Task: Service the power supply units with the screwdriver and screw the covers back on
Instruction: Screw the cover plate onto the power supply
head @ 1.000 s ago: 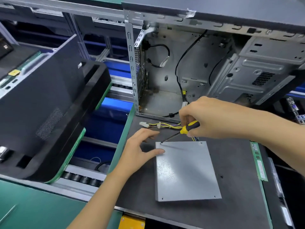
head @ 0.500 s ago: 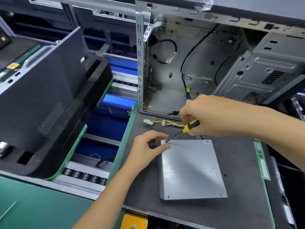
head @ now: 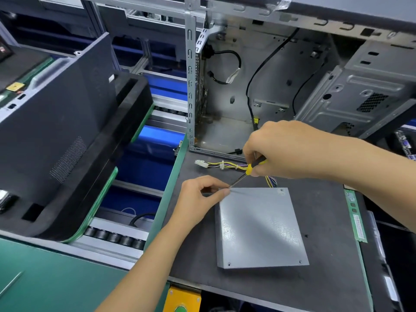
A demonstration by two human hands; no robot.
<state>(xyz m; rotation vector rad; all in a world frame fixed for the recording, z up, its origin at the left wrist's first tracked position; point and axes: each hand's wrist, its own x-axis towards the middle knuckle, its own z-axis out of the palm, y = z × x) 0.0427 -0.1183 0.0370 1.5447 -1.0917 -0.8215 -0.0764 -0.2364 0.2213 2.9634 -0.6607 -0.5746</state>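
An open grey steel computer case [head: 281, 91] stands at the back of the dark grey tabletop [head: 326, 221], its side off and black cables hanging inside. In front of it lies the flat grey metal power supply unit [head: 258, 228], cover up, with a bundle of yellow and purple wires [head: 225, 165] running from its far edge to a white plug.

The step in hand looks like driving a screw at the cover's far left corner. To do it well, the tip should sit square in the screw head, the shaft near upright over the hole instead of leaning, with light downward pressure while turning; the box should be held so it does not slide.

The right hand [head: 290, 149] has its grip closed round the yellow and black handled screwdriver [head: 249, 170], fingers curled on the handle, the thin shaft slanting down to that corner. The left hand [head: 198, 199] pinches narrowly at the same corner, thumb and forefinger touching the tip; whether a screw sits between them is too small to tell.
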